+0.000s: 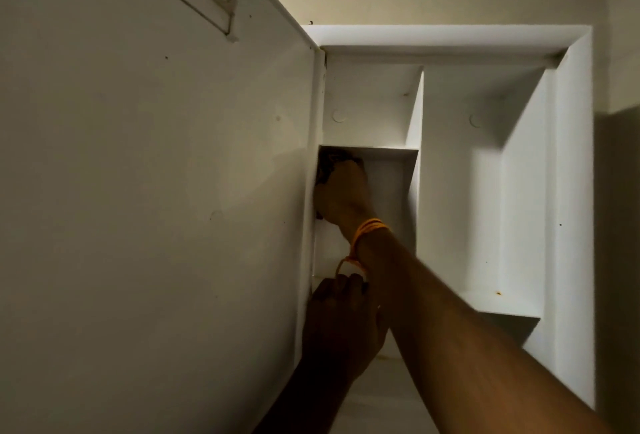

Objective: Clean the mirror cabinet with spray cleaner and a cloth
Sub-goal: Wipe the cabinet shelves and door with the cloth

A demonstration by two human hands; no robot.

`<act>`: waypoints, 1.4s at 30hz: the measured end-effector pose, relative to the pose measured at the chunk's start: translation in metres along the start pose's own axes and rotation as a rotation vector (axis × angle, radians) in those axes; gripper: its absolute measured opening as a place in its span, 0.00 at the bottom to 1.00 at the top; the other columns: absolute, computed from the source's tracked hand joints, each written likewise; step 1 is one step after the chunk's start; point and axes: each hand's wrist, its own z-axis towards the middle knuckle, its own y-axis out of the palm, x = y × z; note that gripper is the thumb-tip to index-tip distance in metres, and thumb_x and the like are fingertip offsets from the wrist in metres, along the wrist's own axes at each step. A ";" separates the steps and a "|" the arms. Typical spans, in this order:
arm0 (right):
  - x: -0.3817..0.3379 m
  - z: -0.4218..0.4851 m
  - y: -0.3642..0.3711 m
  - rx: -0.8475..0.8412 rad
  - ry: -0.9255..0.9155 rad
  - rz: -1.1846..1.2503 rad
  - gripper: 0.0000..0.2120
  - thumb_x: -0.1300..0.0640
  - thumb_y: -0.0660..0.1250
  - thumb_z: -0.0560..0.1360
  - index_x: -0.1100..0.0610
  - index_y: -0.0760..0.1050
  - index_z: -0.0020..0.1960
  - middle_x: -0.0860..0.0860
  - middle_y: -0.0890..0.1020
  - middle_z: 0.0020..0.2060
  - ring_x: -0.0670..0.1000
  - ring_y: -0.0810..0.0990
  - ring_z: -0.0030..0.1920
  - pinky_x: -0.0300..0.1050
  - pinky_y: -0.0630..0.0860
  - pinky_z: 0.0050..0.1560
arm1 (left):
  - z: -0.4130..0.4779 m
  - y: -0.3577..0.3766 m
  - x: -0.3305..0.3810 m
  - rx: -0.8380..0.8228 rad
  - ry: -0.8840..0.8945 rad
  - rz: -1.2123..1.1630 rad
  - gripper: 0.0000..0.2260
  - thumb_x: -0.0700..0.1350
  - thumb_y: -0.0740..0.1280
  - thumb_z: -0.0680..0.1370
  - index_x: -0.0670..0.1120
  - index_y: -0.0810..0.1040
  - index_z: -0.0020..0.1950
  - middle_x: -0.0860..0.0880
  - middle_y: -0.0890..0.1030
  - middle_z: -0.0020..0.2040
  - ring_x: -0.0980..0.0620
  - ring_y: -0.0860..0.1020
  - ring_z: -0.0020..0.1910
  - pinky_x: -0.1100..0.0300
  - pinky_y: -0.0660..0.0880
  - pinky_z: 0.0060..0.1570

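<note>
Left hand (341, 326) grips door (156, 191) edge; right hand (341, 191) apparently clenches dark cloth (327, 165).

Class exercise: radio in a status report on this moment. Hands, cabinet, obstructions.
Right hand inside left compartment, gripping dark cloth. Left hand holding open door edge. Cabinet shelves bare. No obstructions.

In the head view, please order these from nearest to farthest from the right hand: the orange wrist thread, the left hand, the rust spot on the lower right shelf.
Measured from the right hand, which is reaching into the left compartment:
1. Orange wrist thread, on its own wrist, just below.
2. Left hand, lower, at the edge of the cabinet door.
3. Rust spot, far to the right on the lower shelf.
</note>
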 end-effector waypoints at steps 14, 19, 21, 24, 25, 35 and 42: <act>0.075 -0.043 -0.005 -0.454 -0.296 -0.456 0.16 0.56 0.66 0.76 0.59 0.74 0.63 0.55 0.78 0.57 0.57 0.78 0.55 0.51 0.77 0.56 | -0.009 0.009 0.013 0.011 -0.084 -0.010 0.22 0.57 0.49 0.81 0.44 0.73 0.58 0.43 0.85 0.48 0.44 0.84 0.47 0.48 0.80 0.49; 0.057 -0.035 -0.017 -0.580 -0.271 -0.601 0.14 0.56 0.63 0.78 0.61 0.74 0.61 0.58 0.79 0.56 0.58 0.79 0.52 0.51 0.78 0.53 | -0.029 -0.004 0.014 -0.067 0.014 0.017 0.26 0.59 0.56 0.80 0.45 0.66 0.73 0.44 0.73 0.70 0.45 0.69 0.71 0.46 0.66 0.70; 0.056 -0.034 -0.026 -0.536 -0.289 -0.582 0.17 0.58 0.64 0.76 0.57 0.76 0.64 0.56 0.79 0.59 0.58 0.79 0.54 0.52 0.78 0.54 | -0.047 -0.007 0.013 -0.076 -0.006 0.030 0.28 0.61 0.54 0.81 0.46 0.63 0.76 0.44 0.66 0.75 0.44 0.64 0.74 0.47 0.65 0.70; 0.053 -0.035 -0.044 -0.276 -0.344 -0.469 0.17 0.61 0.66 0.75 0.55 0.77 0.63 0.55 0.80 0.57 0.58 0.79 0.55 0.51 0.78 0.52 | -0.083 -0.005 0.012 -0.082 -0.044 0.009 0.26 0.60 0.51 0.82 0.49 0.63 0.77 0.46 0.62 0.77 0.46 0.61 0.76 0.51 0.64 0.69; 0.051 -0.034 -0.049 -0.161 -0.395 -0.454 0.15 0.60 0.68 0.75 0.56 0.78 0.61 0.55 0.80 0.56 0.58 0.79 0.54 0.51 0.79 0.50 | -0.093 -0.004 0.011 -0.107 -0.058 0.009 0.26 0.60 0.50 0.82 0.50 0.64 0.76 0.47 0.64 0.76 0.47 0.63 0.74 0.51 0.66 0.67; 0.034 -0.011 -0.008 0.056 -0.400 -0.531 0.13 0.61 0.66 0.75 0.60 0.77 0.59 0.58 0.69 0.68 0.63 0.70 0.63 0.57 0.76 0.54 | -0.122 0.016 0.007 -0.095 -0.060 0.049 0.25 0.56 0.47 0.84 0.50 0.82 0.54 0.51 0.83 0.52 0.52 0.82 0.51 0.53 0.78 0.53; 0.046 -0.021 -0.005 -0.058 -0.462 -0.546 0.25 0.60 0.64 0.77 0.56 0.65 0.73 0.55 0.68 0.68 0.60 0.68 0.63 0.56 0.77 0.51 | -0.126 0.027 0.007 -0.027 -0.047 0.057 0.18 0.55 0.55 0.82 0.50 0.83 0.54 0.51 0.84 0.51 0.52 0.82 0.52 0.53 0.76 0.56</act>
